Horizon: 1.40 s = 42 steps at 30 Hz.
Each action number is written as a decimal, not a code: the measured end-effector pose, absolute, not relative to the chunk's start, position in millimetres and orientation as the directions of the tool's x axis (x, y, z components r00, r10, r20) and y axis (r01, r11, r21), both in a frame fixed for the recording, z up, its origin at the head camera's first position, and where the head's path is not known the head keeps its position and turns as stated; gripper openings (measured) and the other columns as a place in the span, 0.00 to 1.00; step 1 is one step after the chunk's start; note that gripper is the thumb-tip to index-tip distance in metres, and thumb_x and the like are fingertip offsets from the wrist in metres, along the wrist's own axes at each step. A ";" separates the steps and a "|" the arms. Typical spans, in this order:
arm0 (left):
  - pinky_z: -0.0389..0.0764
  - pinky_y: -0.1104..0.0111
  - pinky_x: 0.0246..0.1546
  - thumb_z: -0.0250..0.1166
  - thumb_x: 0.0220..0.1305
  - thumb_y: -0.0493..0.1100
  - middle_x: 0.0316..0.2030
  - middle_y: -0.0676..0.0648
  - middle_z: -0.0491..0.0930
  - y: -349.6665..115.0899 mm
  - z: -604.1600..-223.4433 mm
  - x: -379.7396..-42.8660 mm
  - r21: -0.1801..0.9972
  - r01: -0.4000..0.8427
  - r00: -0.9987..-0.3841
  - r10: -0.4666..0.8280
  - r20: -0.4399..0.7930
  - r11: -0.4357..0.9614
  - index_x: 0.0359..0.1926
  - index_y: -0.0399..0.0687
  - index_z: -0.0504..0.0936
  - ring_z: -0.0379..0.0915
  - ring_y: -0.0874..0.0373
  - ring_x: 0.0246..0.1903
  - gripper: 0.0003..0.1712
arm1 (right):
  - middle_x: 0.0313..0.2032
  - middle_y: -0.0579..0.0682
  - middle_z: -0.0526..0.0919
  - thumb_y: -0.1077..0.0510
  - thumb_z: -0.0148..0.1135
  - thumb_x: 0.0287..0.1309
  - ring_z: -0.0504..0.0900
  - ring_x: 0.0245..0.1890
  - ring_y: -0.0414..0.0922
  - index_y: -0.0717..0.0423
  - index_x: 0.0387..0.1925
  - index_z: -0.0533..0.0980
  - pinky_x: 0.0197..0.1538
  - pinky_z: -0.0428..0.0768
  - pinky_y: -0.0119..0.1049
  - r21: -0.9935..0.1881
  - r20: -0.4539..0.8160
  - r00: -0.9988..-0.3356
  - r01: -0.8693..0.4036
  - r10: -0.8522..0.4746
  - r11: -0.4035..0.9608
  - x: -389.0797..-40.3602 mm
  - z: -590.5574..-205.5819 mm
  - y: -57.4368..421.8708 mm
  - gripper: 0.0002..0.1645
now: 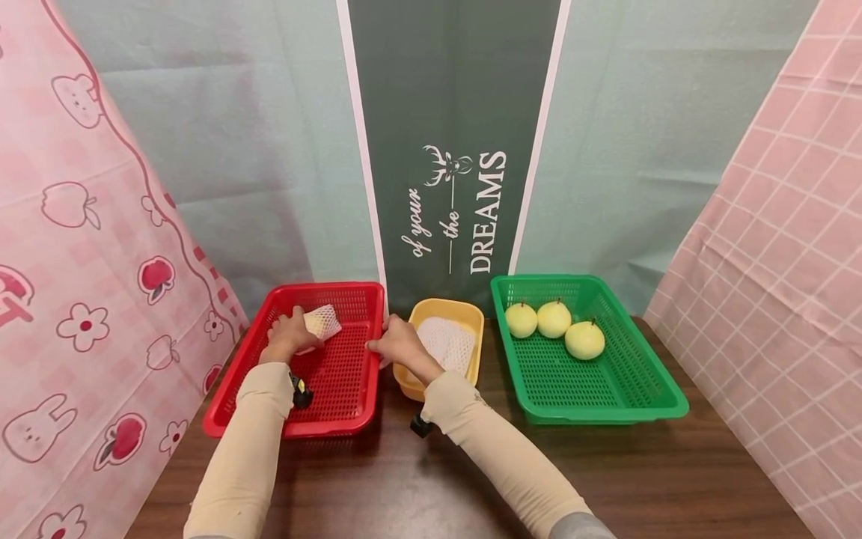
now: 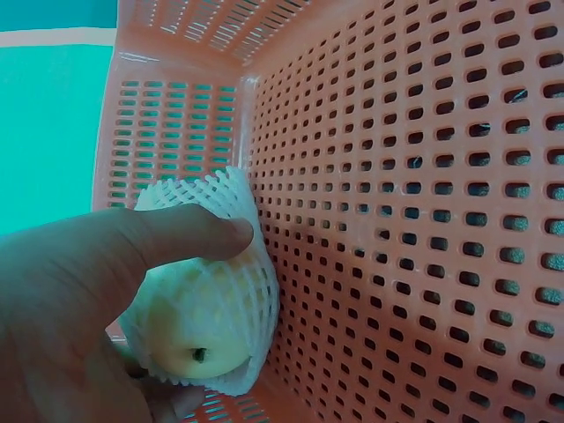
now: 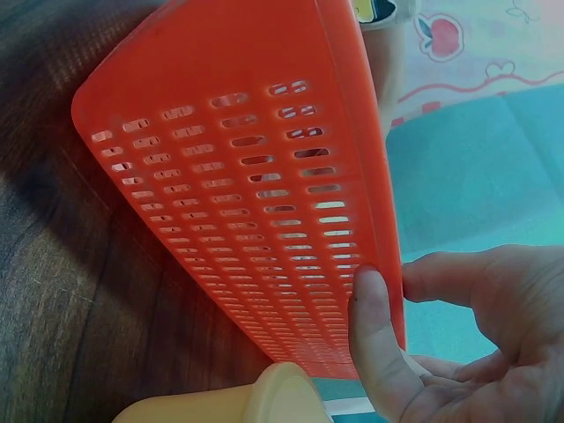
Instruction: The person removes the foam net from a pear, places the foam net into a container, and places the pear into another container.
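My left hand is inside the red basket at its far left part. It grips a pale yellow pear wrapped in a white foam net, with the thumb lying across the top of the net. One end of the pear, with a dark spot, pokes out of the net in the left wrist view; the fingers underneath are mostly hidden. My right hand pinches the right rim of the red basket, thumb and finger on opposite sides of the wall in the right wrist view.
A yellow container holding white foam nets stands right of the red basket, partly under my right forearm. Farther right, a green basket holds three pears. All stand on a dark wooden table, with curtains behind and at both sides.
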<state>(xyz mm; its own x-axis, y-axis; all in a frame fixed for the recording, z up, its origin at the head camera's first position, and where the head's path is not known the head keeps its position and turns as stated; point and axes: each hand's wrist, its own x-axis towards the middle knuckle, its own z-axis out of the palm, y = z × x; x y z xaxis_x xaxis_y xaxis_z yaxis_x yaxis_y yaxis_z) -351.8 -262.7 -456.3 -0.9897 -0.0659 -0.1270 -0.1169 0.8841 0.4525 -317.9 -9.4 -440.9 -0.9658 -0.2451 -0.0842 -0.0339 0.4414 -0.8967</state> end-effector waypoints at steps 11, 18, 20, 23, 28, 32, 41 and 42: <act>0.73 0.32 0.64 0.75 0.60 0.44 0.64 0.20 0.57 -258.7 -458.4 -352.0 0.506 -0.137 -0.982 -0.050 -0.182 0.852 0.74 0.30 0.49 0.65 0.23 0.62 0.55 | 0.31 0.60 0.84 0.65 0.69 0.65 0.89 0.21 0.50 0.74 0.54 0.73 0.24 0.86 0.37 -0.896 -0.066 -0.968 -0.049 -0.243 0.441 -315.9 -441.3 -9.9 0.22; 0.71 0.32 0.64 0.75 0.59 0.45 0.62 0.20 0.62 -258.3 -457.2 -350.6 0.494 -0.138 -0.980 -0.045 -0.196 0.859 0.75 0.28 0.50 0.64 0.25 0.60 0.55 | 0.30 0.59 0.84 0.65 0.69 0.67 0.88 0.19 0.48 0.74 0.55 0.73 0.24 0.87 0.37 -0.887 -0.068 -0.968 -0.052 -0.241 0.458 -315.2 -440.2 -10.4 0.22; 0.71 0.33 0.64 0.75 0.59 0.45 0.61 0.21 0.64 -258.1 -456.8 -350.0 0.495 -0.135 -0.980 -0.044 -0.192 0.858 0.74 0.28 0.51 0.64 0.26 0.60 0.55 | 0.30 0.59 0.84 0.65 0.69 0.67 0.88 0.19 0.47 0.75 0.55 0.73 0.27 0.88 0.40 -0.887 -0.064 -0.968 -0.056 -0.242 0.458 -315.3 -440.3 -10.3 0.22; 0.72 0.33 0.64 0.76 0.58 0.45 0.60 0.22 0.65 -258.6 -457.2 -349.6 0.498 -0.126 -0.982 -0.038 -0.184 0.858 0.74 0.29 0.52 0.65 0.27 0.58 0.55 | 0.31 0.58 0.84 0.64 0.68 0.67 0.88 0.19 0.47 0.75 0.55 0.73 0.33 0.90 0.47 -0.889 -0.067 -0.967 -0.054 -0.246 0.455 -315.2 -440.3 -10.2 0.22; 0.73 0.33 0.63 0.77 0.58 0.45 0.61 0.23 0.64 -259.3 -458.8 -349.6 0.513 -0.122 -0.984 -0.035 -0.175 0.850 0.74 0.30 0.52 0.67 0.27 0.57 0.55 | 0.31 0.59 0.84 0.65 0.68 0.67 0.88 0.19 0.47 0.75 0.56 0.73 0.36 0.90 0.50 -0.894 -0.067 -0.967 -0.051 -0.245 0.446 -314.4 -440.3 -10.2 0.22; 0.73 0.34 0.63 0.76 0.58 0.45 0.61 0.22 0.64 -258.3 -457.7 -348.7 0.512 -0.116 -0.985 -0.032 -0.171 0.851 0.74 0.29 0.51 0.67 0.27 0.57 0.55 | 0.31 0.59 0.84 0.65 0.68 0.67 0.88 0.19 0.47 0.76 0.56 0.73 0.33 0.90 0.47 -0.895 -0.070 -0.968 -0.045 -0.241 0.443 -313.7 -440.1 -10.7 0.22; 0.74 0.35 0.62 0.75 0.59 0.46 0.61 0.23 0.64 -258.7 -457.6 -349.9 0.513 -0.101 -0.987 -0.020 -0.162 0.852 0.75 0.30 0.52 0.67 0.29 0.57 0.54 | 0.31 0.59 0.84 0.66 0.68 0.66 0.89 0.20 0.49 0.74 0.53 0.72 0.38 0.90 0.54 -0.900 -0.066 -0.969 -0.045 -0.239 0.433 -313.5 -440.1 -11.0 0.20; 0.74 0.36 0.62 0.76 0.59 0.46 0.62 0.24 0.64 -258.7 -457.3 -350.1 0.513 -0.100 -0.987 -0.019 -0.160 0.852 0.74 0.31 0.53 0.68 0.29 0.57 0.54 | 0.31 0.60 0.84 0.66 0.68 0.66 0.88 0.20 0.49 0.74 0.53 0.72 0.39 0.90 0.55 -0.902 -0.066 -0.969 -0.044 -0.238 0.429 -313.8 -440.2 -10.9 0.20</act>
<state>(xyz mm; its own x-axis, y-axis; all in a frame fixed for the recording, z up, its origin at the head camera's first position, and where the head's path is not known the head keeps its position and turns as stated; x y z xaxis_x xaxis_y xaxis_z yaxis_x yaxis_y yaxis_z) -350.1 -258.7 -457.3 -0.9869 -0.0190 -0.1602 -0.0997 0.8525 0.5132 -313.8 -10.9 -440.2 -0.9689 -0.2385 -0.0662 -0.0441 0.4292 -0.9021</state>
